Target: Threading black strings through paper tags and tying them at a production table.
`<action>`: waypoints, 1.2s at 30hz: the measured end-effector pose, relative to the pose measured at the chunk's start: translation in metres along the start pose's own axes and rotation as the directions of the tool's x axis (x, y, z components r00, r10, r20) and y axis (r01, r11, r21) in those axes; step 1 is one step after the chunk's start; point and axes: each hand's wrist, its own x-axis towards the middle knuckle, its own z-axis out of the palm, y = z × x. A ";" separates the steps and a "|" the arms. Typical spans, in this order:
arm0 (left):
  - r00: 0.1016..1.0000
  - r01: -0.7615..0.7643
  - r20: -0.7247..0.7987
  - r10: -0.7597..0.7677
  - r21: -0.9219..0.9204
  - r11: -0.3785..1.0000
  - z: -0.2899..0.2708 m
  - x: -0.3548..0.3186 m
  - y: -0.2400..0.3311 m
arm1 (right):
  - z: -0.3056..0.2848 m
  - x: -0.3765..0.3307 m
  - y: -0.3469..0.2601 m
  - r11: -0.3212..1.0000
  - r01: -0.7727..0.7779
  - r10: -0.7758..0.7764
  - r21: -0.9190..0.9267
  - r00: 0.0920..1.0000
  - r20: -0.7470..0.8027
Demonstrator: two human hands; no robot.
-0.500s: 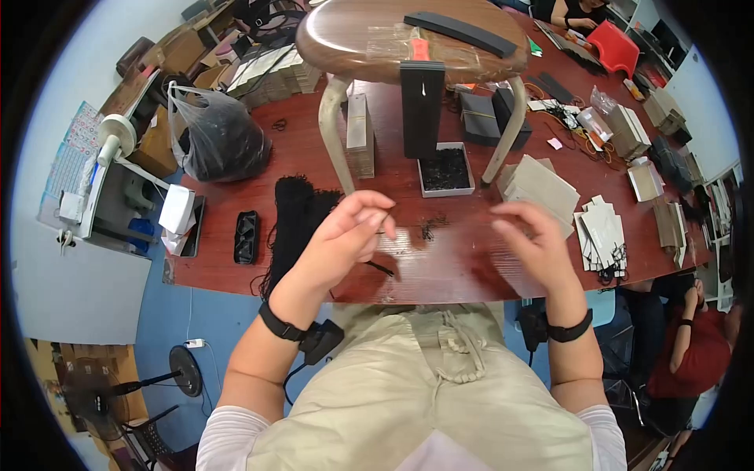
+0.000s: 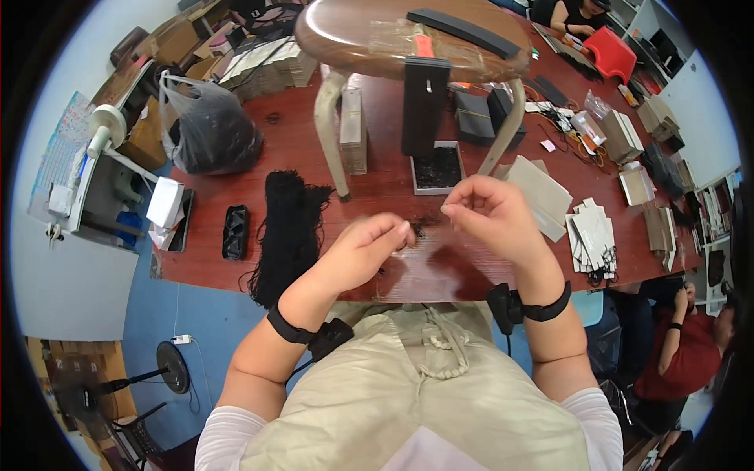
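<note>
My left hand [image 2: 372, 250] is low over the near part of the table, thumb and fingers pressed together; a small dark bit shows near its fingertips, too small to name. To its right, my right hand [image 2: 493, 218] is raised with thumb and forefinger pinched and other fingers curled; what it pinches, if anything, cannot be made out. Between them lies a little heap of small black pieces [image 2: 425, 224]. Beyond it stands a white open box [image 2: 437, 189] of similar black bits. Left of my left hand is a thick bundle of black cords [image 2: 287, 228].
A brown stool [image 2: 345, 39] stands on the table, with a stack of black strips [image 2: 425, 110] hanging from its front edge. Grey-beige cards [image 2: 540, 196] and white cards [image 2: 592, 239] lie right, a black tray [image 2: 235, 233] left. Another person [image 2: 677, 357] sits at right.
My right hand has moved left and slightly up, its fingers closing into a pinch. My left hand has moved right and lower, toward the small black heap. The view has shifted slightly.
</note>
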 end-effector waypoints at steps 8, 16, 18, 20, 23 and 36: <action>0.937 0.303 -0.141 -0.321 -0.134 0.943 -0.011 -0.010 -0.008 | -0.062 -0.065 0.057 0.336 -0.110 -0.513 -0.936 0.812 -0.279; 0.941 0.298 -0.123 -0.316 -0.141 0.944 0.002 -0.005 -0.008 | -0.090 -0.073 0.075 0.107 -0.195 -0.604 -0.975 0.766 -0.220; 0.944 0.304 -0.098 -0.316 -0.120 0.945 0.000 -0.007 -0.010 | -0.093 -0.072 0.075 0.070 -0.136 -0.619 -0.988 0.771 -0.150; 0.943 0.301 -0.114 -0.313 -0.109 0.947 0.000 -0.010 -0.007 | -0.092 -0.073 0.074 0.055 -0.132 -0.624 -0.990 0.769 -0.137; 0.942 0.295 -0.126 -0.310 -0.127 0.947 -0.004 -0.014 -0.006 | -0.092 -0.074 0.077 0.027 -0.134 -0.637 -0.991 0.762 -0.120; 0.958 0.226 -0.177 -0.227 -0.026 0.974 -0.009 -0.022 -0.019 | -0.085 -0.083 0.079 0.225 -0.130 -0.656 -0.966 0.712 -0.248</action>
